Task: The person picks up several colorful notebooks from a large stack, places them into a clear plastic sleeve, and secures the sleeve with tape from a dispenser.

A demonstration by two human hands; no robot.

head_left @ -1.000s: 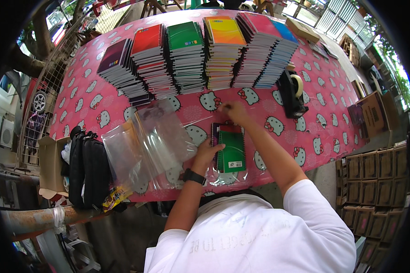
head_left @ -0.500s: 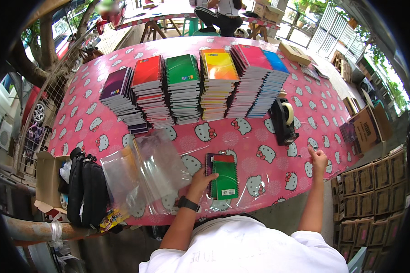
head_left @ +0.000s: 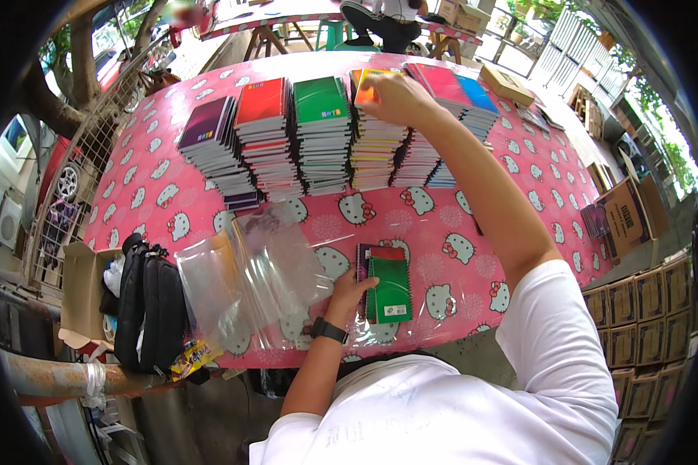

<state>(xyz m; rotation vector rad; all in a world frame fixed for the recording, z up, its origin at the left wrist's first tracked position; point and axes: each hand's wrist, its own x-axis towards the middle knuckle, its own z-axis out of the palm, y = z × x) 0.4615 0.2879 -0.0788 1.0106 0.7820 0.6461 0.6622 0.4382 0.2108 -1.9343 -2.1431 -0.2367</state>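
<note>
My left hand (head_left: 350, 294) grips a small pile of spiral notebooks at its left edge, thumb on the cover. A green notebook (head_left: 391, 291) lies on top, with red and purple ones showing beneath. Farther away, my right hand (head_left: 402, 101) is on the top of the yellow notebook stack (head_left: 374, 159), fingers curled over the top yellow notebook and partly covering it. To its left stand the green stack (head_left: 320, 101), the red stack (head_left: 261, 101) and the purple stack (head_left: 206, 124). Pink notebooks (head_left: 440, 84) and blue notebooks (head_left: 475, 91) are stacked to its right.
Clear plastic sheets (head_left: 256, 271) lie left of my left hand. A black bag (head_left: 151, 310) and an open carton (head_left: 85, 294) stand at the table's left edge. Cardboard boxes (head_left: 636, 310) are piled at the right. My right arm hides the tape dispenser's place.
My right hand has swung from the table's right side up to the yellow stack. My left hand keeps its hold on the small pile. The whole view has shifted slightly.
</note>
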